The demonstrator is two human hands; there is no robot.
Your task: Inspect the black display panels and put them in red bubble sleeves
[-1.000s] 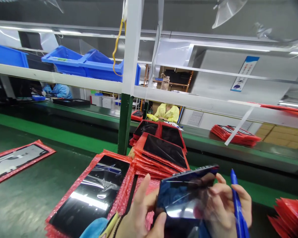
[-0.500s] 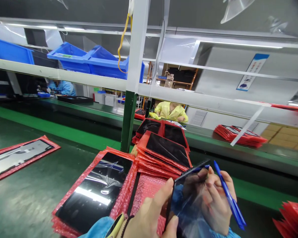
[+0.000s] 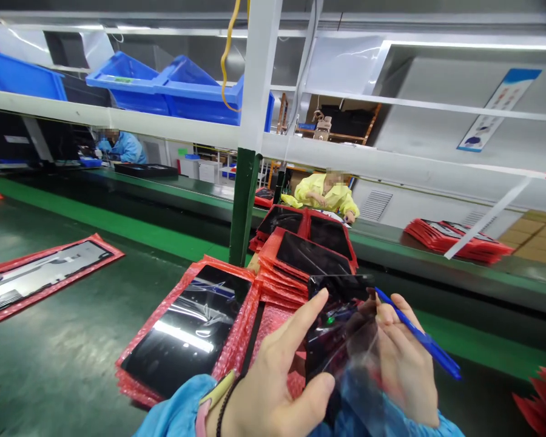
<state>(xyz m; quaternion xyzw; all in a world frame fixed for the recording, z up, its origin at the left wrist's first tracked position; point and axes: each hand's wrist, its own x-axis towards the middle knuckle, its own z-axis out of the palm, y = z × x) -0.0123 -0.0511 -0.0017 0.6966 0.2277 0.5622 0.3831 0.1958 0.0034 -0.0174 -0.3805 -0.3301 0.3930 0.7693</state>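
Note:
A glossy black screen panel (image 3: 321, 340) stands tilted in front of me. My left hand (image 3: 279, 376) grips its left edge, index finger near the top corner and thumb lower on the front. Across its face a clear film (image 3: 361, 370) looks partly lifted, its edge near the fingertips of my right hand (image 3: 407, 364). Tucked in that same hand is a blue pen (image 3: 430, 349), pointing down to the right. Left of the panel, another black screen (image 3: 188, 331) lies face up on a stack of red bubble-wrap sleeves (image 3: 136, 394).
Behind the panel, more black screens (image 3: 316, 255) rest on red sleeves. A silver-backed part (image 3: 50, 273) lies on red wrap on the green bench (image 3: 64, 358). A post (image 3: 243, 206) rises ahead. Blue bins (image 3: 136, 91) sit overhead. A person in yellow (image 3: 325, 191) works across.
The panel has turned to face me more, and the film shows more clearly over it. My right hand and the pen have shifted slightly right. The view has tilted down a little.

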